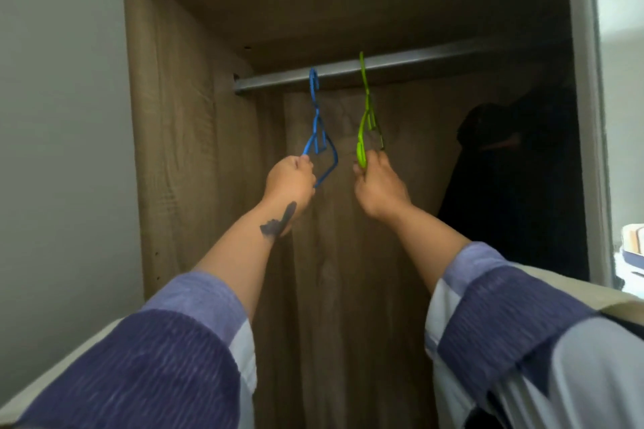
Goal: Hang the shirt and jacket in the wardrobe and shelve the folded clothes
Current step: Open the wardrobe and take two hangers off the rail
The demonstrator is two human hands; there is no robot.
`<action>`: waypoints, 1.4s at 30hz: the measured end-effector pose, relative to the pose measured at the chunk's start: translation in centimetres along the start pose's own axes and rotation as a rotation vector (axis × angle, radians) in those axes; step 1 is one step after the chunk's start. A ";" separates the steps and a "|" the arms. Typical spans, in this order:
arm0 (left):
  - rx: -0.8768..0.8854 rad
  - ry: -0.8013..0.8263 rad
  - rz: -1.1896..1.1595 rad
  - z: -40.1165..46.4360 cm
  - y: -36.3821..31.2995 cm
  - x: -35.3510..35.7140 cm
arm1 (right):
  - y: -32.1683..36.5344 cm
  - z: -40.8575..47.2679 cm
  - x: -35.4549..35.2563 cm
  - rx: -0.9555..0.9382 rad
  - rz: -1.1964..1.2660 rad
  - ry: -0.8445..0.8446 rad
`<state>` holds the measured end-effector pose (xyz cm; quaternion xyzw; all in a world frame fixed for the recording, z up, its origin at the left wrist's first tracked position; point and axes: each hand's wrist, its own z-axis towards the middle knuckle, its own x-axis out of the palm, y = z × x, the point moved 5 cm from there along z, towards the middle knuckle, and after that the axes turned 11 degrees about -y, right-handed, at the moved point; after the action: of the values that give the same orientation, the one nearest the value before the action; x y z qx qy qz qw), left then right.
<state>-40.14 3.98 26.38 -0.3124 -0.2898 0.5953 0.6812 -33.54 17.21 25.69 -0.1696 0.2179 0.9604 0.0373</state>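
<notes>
Reaching up from the near edge of the view, two arms in blue-and-white striped sleeves (181, 334) stretch into an open wardrobe (188, 136), each one taking hold of a plastic hanger on the rail. The left forearm carries a dark mark (278, 219) just below the wrist. The left hand (290, 181) is closed around the lower end of a blue hanger (319, 136), its fingers curled tight on the plastic, while the right hand (378, 185) grips the bottom of a green hanger (366, 122) between thumb and fingers. Both hangers are bare and hang side by side, near each other but apart, the blue one to the left and the green one to the right. Their hooks sit over a grey metal rail (418, 61) that runs across the upper part of the wardrobe, from its wood-grain left wall into the shadow at the far right. Beyond the hands stands the wardrobe's brown back panel (348, 254). At the far right, deep in the dark corner, a black garment (505, 167) hangs below the rail; its kind cannot be told. A pale wall (62, 115) stands to the left of the wardrobe.
</notes>
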 end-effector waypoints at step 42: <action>-0.324 -0.351 1.310 -48.9 -2.7 -16.9 | 3.6 -37.9 -14.4 -0.280 0.367 1.001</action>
<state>-3.04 -17.00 -3.05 -0.4195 -0.2328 0.8746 0.0698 -8.79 -2.35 0.01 -0.5683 0.1050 0.7729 -0.2620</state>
